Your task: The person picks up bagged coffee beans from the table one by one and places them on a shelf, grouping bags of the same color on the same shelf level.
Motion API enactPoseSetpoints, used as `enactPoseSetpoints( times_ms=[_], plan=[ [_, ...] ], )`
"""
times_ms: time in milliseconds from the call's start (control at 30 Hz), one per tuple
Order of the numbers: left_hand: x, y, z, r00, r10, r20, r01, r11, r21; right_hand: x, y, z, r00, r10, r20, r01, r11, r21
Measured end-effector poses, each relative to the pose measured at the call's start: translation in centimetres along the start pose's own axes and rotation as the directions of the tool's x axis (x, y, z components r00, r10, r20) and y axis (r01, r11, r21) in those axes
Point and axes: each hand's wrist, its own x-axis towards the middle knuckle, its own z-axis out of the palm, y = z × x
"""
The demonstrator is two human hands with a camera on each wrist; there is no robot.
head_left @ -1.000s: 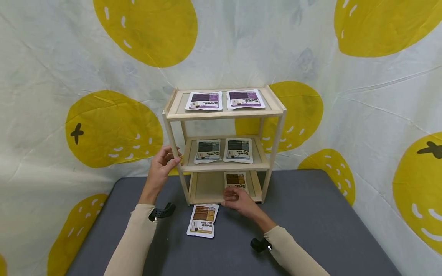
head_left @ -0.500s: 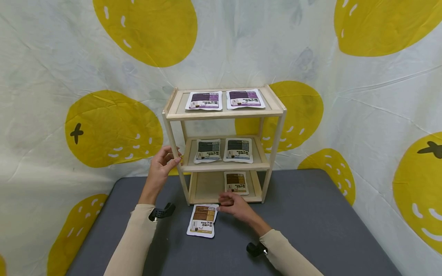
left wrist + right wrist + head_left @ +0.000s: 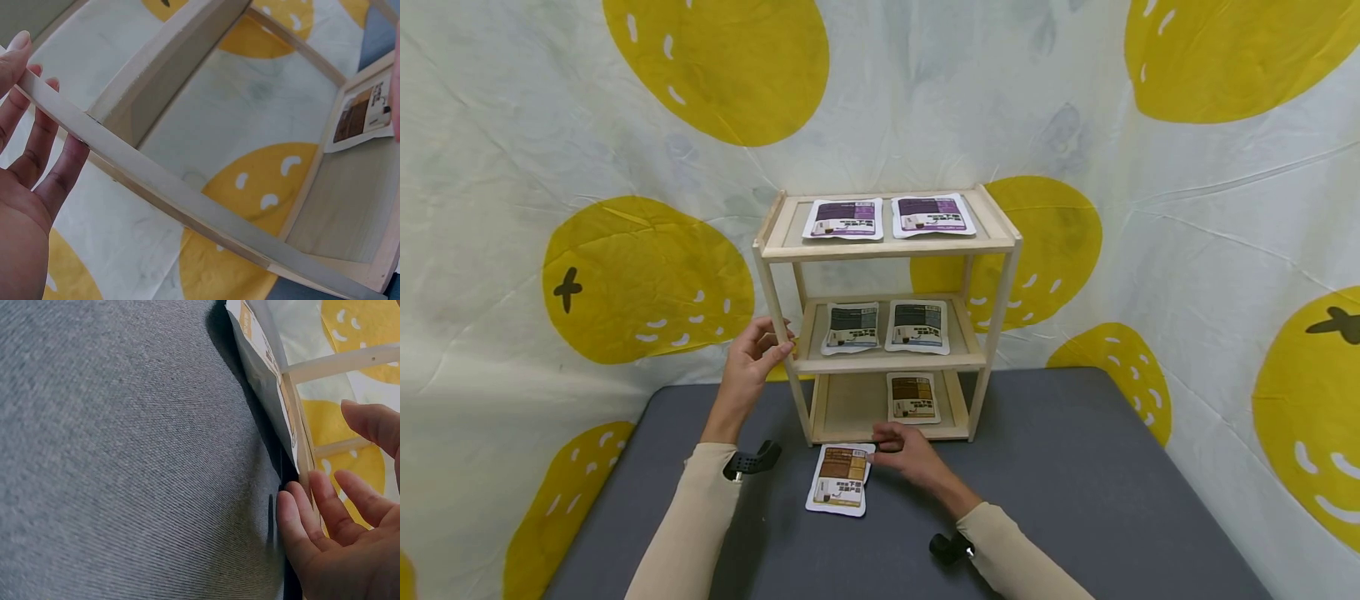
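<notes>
My left hand point(image 3: 751, 358) grips the left front post of a three-tier wooden shelf point(image 3: 887, 364), thumb on one side and fingers on the other in the left wrist view. A brown-and-white flat pouch point(image 3: 838, 481) lies on the table before the shelf. A white edge shows under its right side, possibly a second pouch. Beside its upper right corner is my right hand point(image 3: 913, 458), fingers loosely bent and holding nothing. In the right wrist view its fingertips are close to the pouch point(image 3: 265, 369); contact is unclear. Another brown pouch point(image 3: 913, 397) lies on the bottom tier's right side.
Two purple pouches, left point(image 3: 844, 219) and right point(image 3: 932, 215), lie on the top tier. The middle tier holds two dark green pouches, left point(image 3: 852, 327) and right point(image 3: 917, 326). A patterned cloth point(image 3: 1210, 225) hangs behind the grey table point(image 3: 1075, 467).
My right hand has moved left and slightly down, from in front of the bottom-tier pouch to the corner of the pouch on the table. The left hand has stayed on the post.
</notes>
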Motion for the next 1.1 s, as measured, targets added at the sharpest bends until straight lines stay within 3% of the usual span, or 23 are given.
enactPoseSetpoints(
  times_ms=[200,467,700,933,1100],
  plan=[
    [0.0,0.0,0.0,1.000,-0.003,-0.003,0.003,1.000,0.001,0.0,0.2,0.5,1.000,-0.004,0.014,0.003,0.998,0.060],
    [0.0,-0.1,0.0,1.000,-0.008,-0.008,0.008,1.000,0.000,0.0,0.1,1.4,0.997,-0.019,0.070,0.016,0.999,0.045],
    [0.0,-0.1,0.0,1.000,-0.004,-0.005,0.004,1.000,0.002,0.0,-0.2,2.6,1.000,-0.022,0.021,0.025,0.993,-0.118],
    [-0.1,-0.1,0.0,1.000,-0.002,-0.001,0.002,1.000,0.015,0.1,-0.3,3.9,0.994,-0.083,-0.075,0.054,0.944,-0.326],
    [-0.1,-0.1,0.0,1.000,-0.009,-0.008,0.010,1.000,0.011,0.0,-0.4,4.6,0.988,-0.085,-0.131,0.033,0.934,-0.355]
  ],
)
